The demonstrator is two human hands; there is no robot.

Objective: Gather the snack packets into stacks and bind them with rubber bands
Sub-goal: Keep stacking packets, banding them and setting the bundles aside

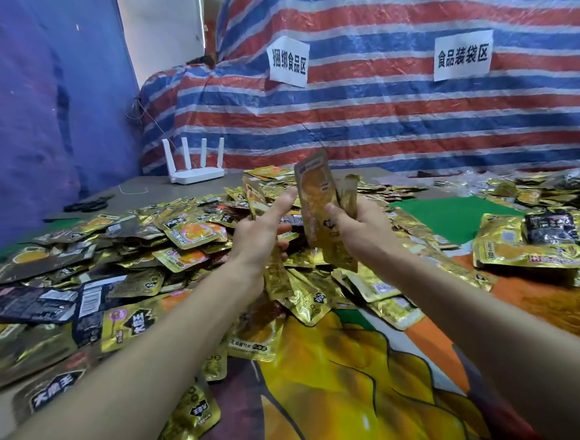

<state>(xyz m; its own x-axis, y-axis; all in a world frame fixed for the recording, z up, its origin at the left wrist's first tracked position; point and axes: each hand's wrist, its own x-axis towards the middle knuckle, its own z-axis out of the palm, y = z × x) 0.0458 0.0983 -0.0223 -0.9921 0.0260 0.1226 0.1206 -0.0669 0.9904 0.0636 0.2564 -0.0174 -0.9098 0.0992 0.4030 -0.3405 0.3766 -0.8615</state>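
Two bare forearms over a yellow printed sheet (326, 372); both hands lifted above the loose heap (179, 234) of snack packets on the desk (156, 188).

Right hand (363, 230) grips an upright bundle (316, 200), thumb across its face, edges uneven. Left hand (260, 237) holds a few gold packets (278, 275) under curled lower fingers, index finger straight out toward the bundle. A stacked lot (527, 244) lies well apart to the right; cannot tell if it is banded. No rubber band made out anywhere. Judged step: gathering, binding not yet started. Risks: slick foil faces may let the bundle fan or slide out when the two lots are merged; misaligned edges would make a loose bind; a dropped packet is lost in the heap below.
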